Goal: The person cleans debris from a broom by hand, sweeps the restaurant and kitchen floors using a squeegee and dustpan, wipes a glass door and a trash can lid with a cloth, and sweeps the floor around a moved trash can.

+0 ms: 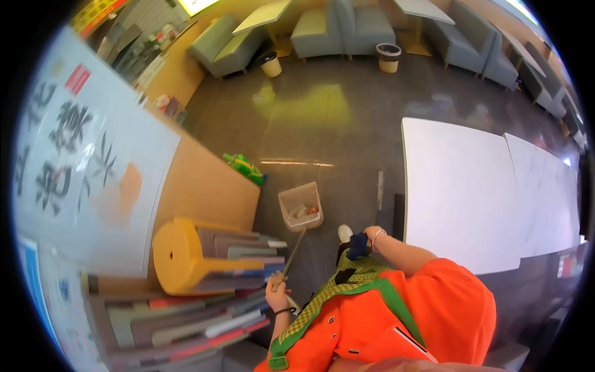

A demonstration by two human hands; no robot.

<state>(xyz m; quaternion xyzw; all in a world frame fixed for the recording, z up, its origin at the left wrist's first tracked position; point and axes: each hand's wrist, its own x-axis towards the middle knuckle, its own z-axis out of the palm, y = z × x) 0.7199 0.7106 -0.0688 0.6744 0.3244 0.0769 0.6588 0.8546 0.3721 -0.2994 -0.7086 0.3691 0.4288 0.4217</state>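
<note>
My left hand (276, 287), with a black band at the wrist, is closed around a thin stick (295, 253). The stick runs up to the near edge of a clear plastic bin (288, 208) on the floor, which holds crumpled light and reddish scraps. Around a dark blue cloth-like item (357, 246) are the closed fingers of my right hand (373, 234), which has a bracelet at its wrist. Just beyond this hand, a narrow pale strip (380, 189) lies over the floor, with a thin dark line leading toward the hand.
Right of me stands a white table (458, 192). Stacked stools, one yellow (176, 255), are at the left beside a wooden counter (207, 186). A green package (246, 168) lies by the counter. Farther off are two waste bins (270, 64) (388, 57) and grey booth seats (369, 31).
</note>
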